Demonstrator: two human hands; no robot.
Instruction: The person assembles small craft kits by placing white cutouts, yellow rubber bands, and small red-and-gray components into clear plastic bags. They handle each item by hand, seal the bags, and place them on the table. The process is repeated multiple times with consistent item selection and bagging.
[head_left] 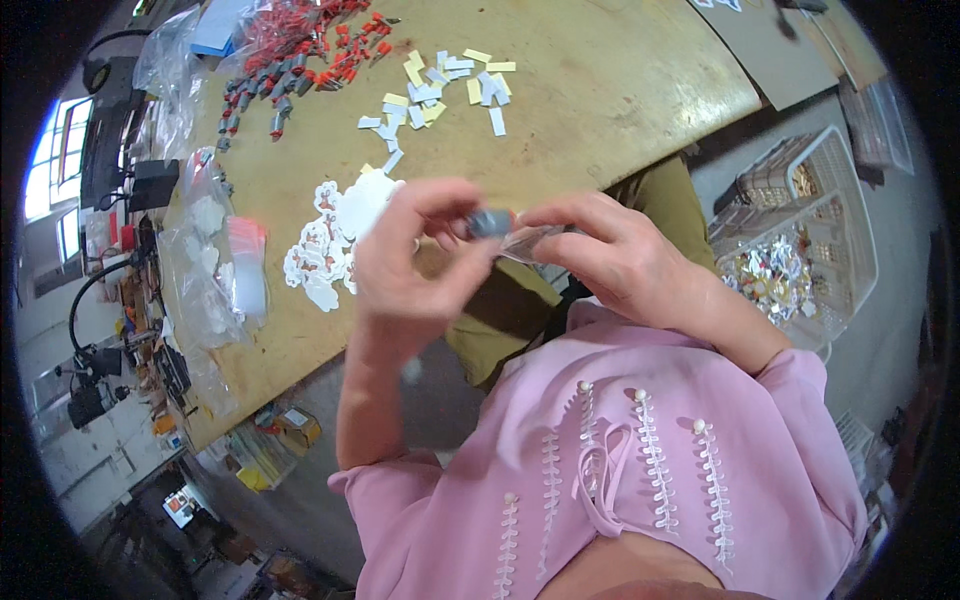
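My left hand (405, 265) pinches a small grey cylinder with a red end (488, 223) between thumb and fingers, just past the table's near edge. Close beside it, the thumb and fingers of my right hand (625, 255) close on a small clear plastic bag (530, 243). The cylinder sits at the bag's side; whether it is partly inside I cannot tell. Below and left of my left hand lies a pile of white die-cut cards with brown prints (318, 255). Farther back are scattered white and pale yellow paper slips (440, 95).
Many grey and red small pieces (285, 80) heap at the table's far left. Clear bags with a red edge (248, 270) lie along its left side. A plastic basket (858, 240) holding small colourful packets (775, 275) stands on the right. Lamps (95, 375) stand left.
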